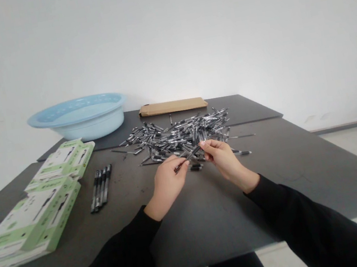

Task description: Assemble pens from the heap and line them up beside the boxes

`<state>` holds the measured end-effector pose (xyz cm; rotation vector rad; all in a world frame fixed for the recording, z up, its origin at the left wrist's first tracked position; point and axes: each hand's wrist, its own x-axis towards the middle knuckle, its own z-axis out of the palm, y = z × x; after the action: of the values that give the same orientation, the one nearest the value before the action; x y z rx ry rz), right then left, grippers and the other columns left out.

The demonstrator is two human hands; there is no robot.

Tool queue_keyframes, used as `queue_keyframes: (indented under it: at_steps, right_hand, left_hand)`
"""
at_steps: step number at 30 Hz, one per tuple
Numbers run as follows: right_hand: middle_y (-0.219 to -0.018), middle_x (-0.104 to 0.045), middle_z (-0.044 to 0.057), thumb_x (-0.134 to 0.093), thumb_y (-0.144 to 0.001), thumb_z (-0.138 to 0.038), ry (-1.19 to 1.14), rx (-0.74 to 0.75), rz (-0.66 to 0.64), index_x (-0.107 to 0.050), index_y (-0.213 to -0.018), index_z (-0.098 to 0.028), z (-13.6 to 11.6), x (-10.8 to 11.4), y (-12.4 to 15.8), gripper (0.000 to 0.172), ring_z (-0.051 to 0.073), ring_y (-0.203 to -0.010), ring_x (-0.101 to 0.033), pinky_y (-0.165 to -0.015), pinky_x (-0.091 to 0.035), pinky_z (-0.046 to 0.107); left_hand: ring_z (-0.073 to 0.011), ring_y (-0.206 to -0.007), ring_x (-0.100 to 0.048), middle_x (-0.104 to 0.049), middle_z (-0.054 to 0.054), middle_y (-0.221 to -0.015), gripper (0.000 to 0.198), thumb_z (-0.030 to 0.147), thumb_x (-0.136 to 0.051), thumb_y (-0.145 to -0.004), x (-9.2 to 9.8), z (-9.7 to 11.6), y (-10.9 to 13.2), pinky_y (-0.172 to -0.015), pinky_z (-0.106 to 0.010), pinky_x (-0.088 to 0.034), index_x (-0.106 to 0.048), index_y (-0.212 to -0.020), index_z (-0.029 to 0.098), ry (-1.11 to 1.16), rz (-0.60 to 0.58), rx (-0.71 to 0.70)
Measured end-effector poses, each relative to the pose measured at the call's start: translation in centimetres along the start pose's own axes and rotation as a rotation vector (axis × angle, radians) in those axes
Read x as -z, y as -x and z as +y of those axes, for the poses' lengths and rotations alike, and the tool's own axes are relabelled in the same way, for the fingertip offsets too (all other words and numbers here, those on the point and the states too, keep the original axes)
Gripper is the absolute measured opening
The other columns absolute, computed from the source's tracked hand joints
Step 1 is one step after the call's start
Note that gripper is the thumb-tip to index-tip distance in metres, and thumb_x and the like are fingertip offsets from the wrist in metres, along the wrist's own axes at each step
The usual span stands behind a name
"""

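Note:
Between my two hands a dark, slim pen [193,153] slants up to the right. My left hand [169,180] is closed, with thumb and fingers pinching its lower end. At its upper end, the fingertips of my right hand [222,159] pinch it as well. Just beyond both hands spreads a loose heap of black and clear pens [179,135], partly hidden by my fingers. To the left of my left hand, several pens [101,188] lie side by side in a small row.
Green and white pen boxes [36,209] are stacked along the left of the dark table [215,223]. Behind them stands a light blue basin [90,126]. A flat brown cardboard package [173,106] lies at the back, near the white wall.

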<state>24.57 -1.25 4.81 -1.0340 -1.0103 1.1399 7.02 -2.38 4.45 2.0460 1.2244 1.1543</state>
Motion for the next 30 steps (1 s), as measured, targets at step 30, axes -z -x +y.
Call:
queue_keyframes:
  at_steps: [30]
  right_hand:
    - [-0.052, -0.049, -0.005, -0.077, -0.067, -0.055, 0.03, 0.088, -0.024, -0.063, -0.073, -0.018, -0.7, -0.3, 0.2, 0.039, 0.008, -0.046, -0.04, -0.047, -0.027, 0.025]
  left_hand:
    - [-0.0034, -0.05, -0.035, -0.053, 0.001, -0.069, 0.037, 0.045, -0.075, -0.074, -1.1, -0.9, -0.1, -0.048, -0.02, -0.021, -0.067, -0.081, 0.01, 0.84, -0.109, 0.501]
